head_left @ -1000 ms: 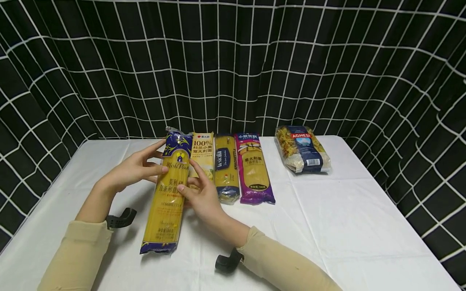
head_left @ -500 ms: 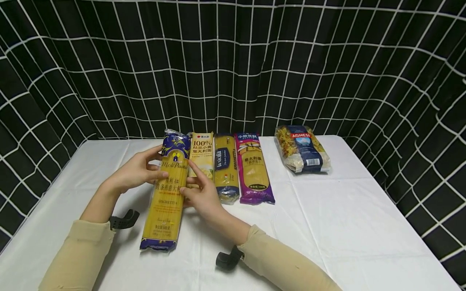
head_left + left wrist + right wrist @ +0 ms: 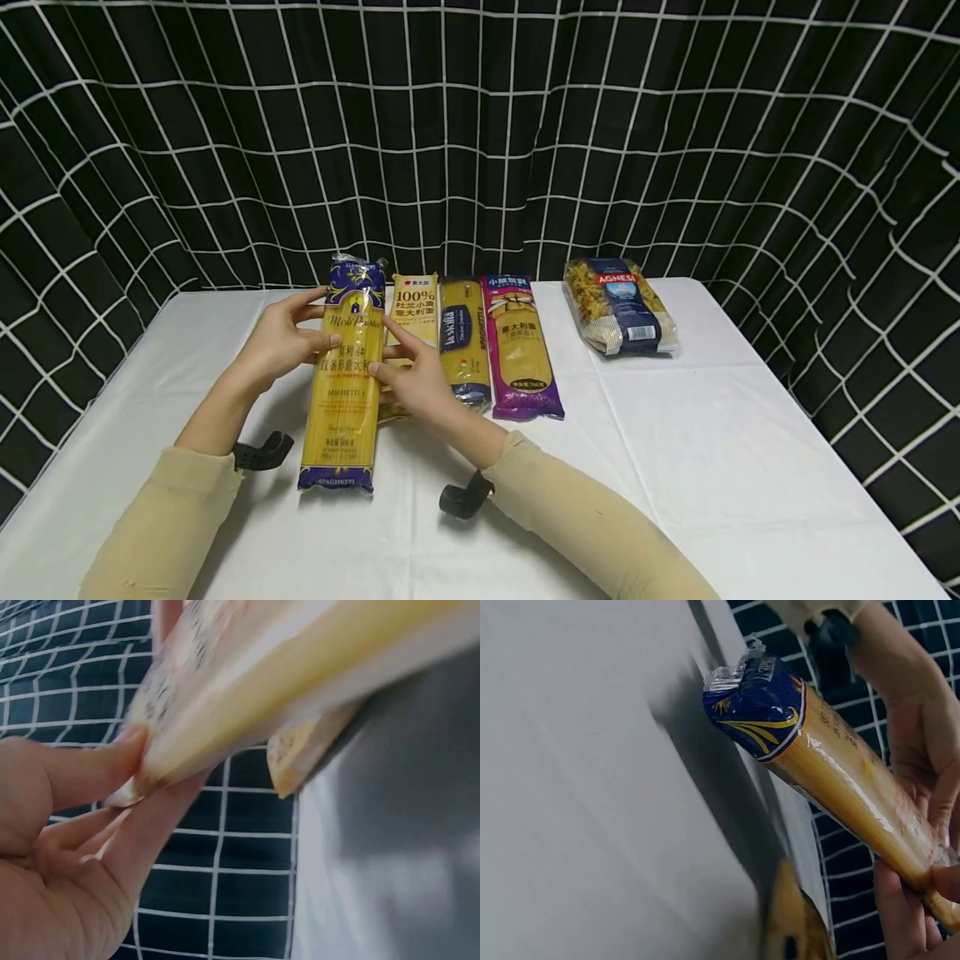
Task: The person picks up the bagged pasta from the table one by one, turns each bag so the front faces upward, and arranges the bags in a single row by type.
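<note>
A blue-and-yellow pack of spaghetti (image 3: pixel 343 417) is held between both hands above the table at the left of the head view. My left hand (image 3: pixel 281 346) grips its left edge, thumb on the front and fingers behind, as the left wrist view also shows with the pack (image 3: pixel 247 697). My right hand (image 3: pixel 423 379) pinches the opposite edge, its thumb on the front. In the right wrist view, the pack's blue end (image 3: pixel 754 709) hangs over the white cloth, its shadow apart from it. Behind the pack lies a pale yellow pasta pack (image 3: pixel 416 312), partly covered.
To the right of the pale pack lie a dark blue-and-yellow spaghetti pack (image 3: pixel 463 333) and a purple-and-pink one (image 3: pixel 520 350), side by side. A bag of AGNESI pasta (image 3: pixel 619 307) lies farther right on the white tablecloth (image 3: pixel 675 467). A black gridded curtain (image 3: pixel 480 125) stands behind.
The held spaghetti pack has become more upright in the head view, its lower end moving away from me and slightly right. Both hands have shifted slightly away with it. The other packs keep their places.
</note>
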A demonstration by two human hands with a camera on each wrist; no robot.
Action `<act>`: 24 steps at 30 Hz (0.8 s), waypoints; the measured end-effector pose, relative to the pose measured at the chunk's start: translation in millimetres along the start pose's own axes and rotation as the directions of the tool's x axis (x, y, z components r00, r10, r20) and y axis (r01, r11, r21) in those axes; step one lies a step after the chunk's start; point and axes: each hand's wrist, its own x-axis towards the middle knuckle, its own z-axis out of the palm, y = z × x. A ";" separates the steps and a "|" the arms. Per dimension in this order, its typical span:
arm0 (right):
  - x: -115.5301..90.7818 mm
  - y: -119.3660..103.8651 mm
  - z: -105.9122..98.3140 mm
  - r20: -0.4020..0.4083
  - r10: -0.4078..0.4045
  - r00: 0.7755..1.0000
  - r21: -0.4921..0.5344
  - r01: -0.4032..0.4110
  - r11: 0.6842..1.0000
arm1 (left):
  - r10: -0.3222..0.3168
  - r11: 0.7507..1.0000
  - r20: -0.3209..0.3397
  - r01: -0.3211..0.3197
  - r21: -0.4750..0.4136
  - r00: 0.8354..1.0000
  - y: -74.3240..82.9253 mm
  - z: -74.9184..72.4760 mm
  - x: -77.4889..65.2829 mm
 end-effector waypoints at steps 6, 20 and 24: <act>29.1 -7.6 3.5 -0.063 0.051 0.997 -0.075 -0.055 0.996 | -0.019 0.998 -0.077 0.023 0.051 0.997 0.9 -5.2 24.6; 80.6 6.7 3.5 -0.127 0.116 0.985 -0.187 -0.139 0.972 | -0.085 0.996 -0.042 0.085 -0.007 0.995 -27.2 -3.0 83.8; 86.6 9.5 2.1 -0.127 0.123 0.984 -0.219 -0.148 0.964 | -0.111 0.994 -0.040 0.110 -0.023 0.993 -33.3 -0.1 92.1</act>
